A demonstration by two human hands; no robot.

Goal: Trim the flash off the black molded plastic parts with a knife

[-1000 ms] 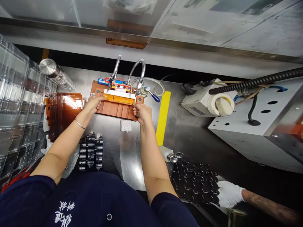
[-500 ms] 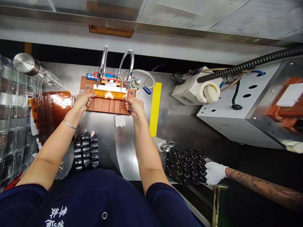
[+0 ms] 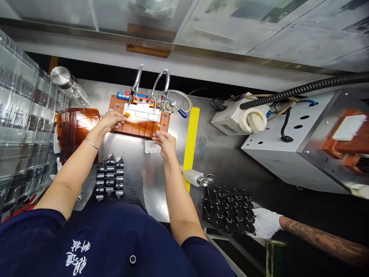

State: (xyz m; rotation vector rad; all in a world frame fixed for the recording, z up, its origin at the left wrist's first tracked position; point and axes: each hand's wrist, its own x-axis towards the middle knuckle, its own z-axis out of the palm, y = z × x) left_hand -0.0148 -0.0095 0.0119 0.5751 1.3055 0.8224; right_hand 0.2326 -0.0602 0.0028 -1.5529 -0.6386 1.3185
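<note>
A translucent amber film strip (image 3: 142, 124), glossy with a white glare, stretches between my hands over the copper-coloured fixture (image 3: 164, 125). My left hand (image 3: 112, 120) pinches its left end. At its lower right end, the fingers of my right hand (image 3: 165, 144) are closed on it. Behind the film, a white bar with rows of dark dots (image 3: 147, 114) lies on the fixture. Two bendable metal hoses (image 3: 139, 79) curve down to the fixture's rear. A blue-handled lever (image 3: 182, 113) sits at its right.
Amber sheets (image 3: 76, 132) and clear plastic trays (image 3: 20, 127) lie left, near a steel-capped bottle (image 3: 70, 86). Black parts (image 3: 110, 177) stand in rows close to me. A yellow strip (image 3: 190, 142) and white bottle (image 3: 191, 177) are right. Another person's gloved hand (image 3: 266, 223) touches black parts (image 3: 229, 209).
The film has moved off the white bar toward me and tilted, its right end lower. My right hand has dropped relative to the fixture. The whole view has shifted.
</note>
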